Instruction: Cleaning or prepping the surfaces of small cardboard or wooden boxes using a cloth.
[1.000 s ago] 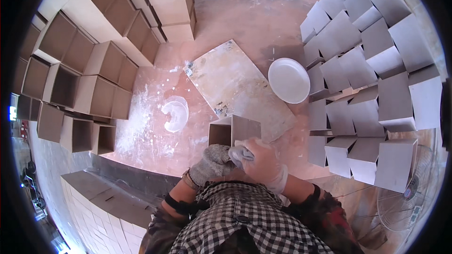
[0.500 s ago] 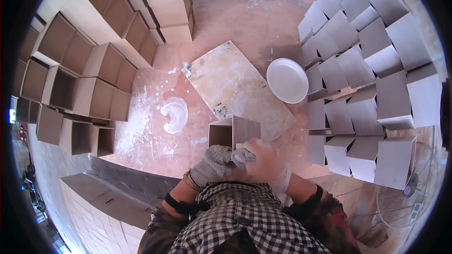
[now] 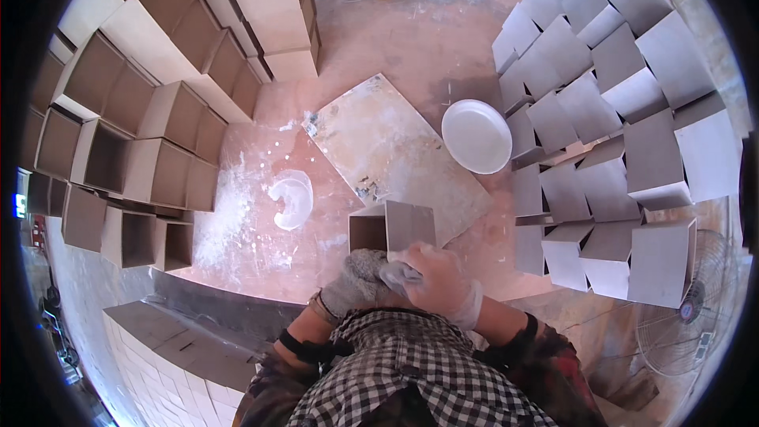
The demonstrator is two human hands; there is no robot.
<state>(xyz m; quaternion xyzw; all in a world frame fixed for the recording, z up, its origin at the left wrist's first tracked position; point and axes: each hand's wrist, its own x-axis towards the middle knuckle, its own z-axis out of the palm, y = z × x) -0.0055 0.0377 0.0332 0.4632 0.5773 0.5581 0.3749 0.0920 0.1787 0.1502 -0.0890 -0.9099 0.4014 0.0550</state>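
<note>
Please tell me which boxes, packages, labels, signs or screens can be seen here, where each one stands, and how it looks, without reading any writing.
Open square box: in front of both gloved hands, grey-brown, hollow.
Stacked open boxes: at the person's left, brown, in rows.
Stacked boxes: at the person's right, grey, square, tilted.
Small lit screen or sign: far left edge, blue-white, too small to tell its kind.
No labels can be made out.

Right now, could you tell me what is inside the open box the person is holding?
The open box shows only bare brown inner walls in shadow. Its near end is covered by the left hand and right hand, so anything there cannot be seen.
</note>
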